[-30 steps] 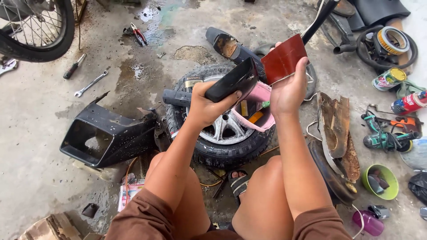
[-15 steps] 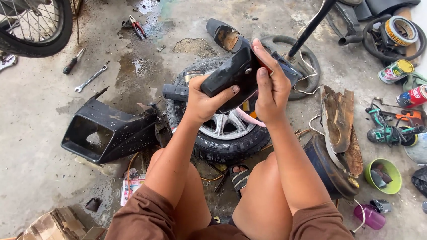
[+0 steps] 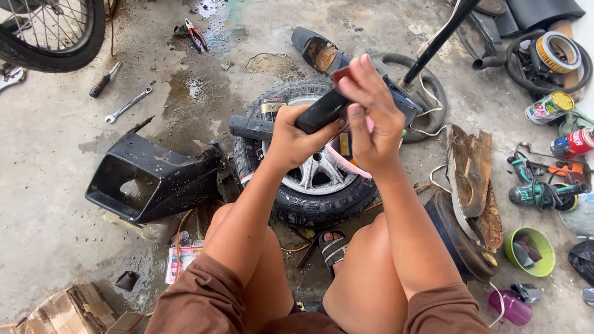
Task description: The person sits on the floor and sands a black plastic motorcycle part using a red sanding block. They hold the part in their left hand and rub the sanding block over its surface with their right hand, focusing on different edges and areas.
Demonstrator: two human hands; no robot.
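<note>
My left hand (image 3: pixel 296 137) has its grip wrapped around the black handle part (image 3: pixel 322 111), held above the wheel (image 3: pixel 309 179). My right hand (image 3: pixel 371 117), raised a second ago, now presses the reddish sandpaper (image 3: pixel 341 75) against it: rubbing has begun.

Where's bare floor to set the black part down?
Free: concrete left of the black fairing, below the spanner. Also top centre, between the pliers and the tyre, though wet. Crowded: right side, around the drill and green bowl.
</note>
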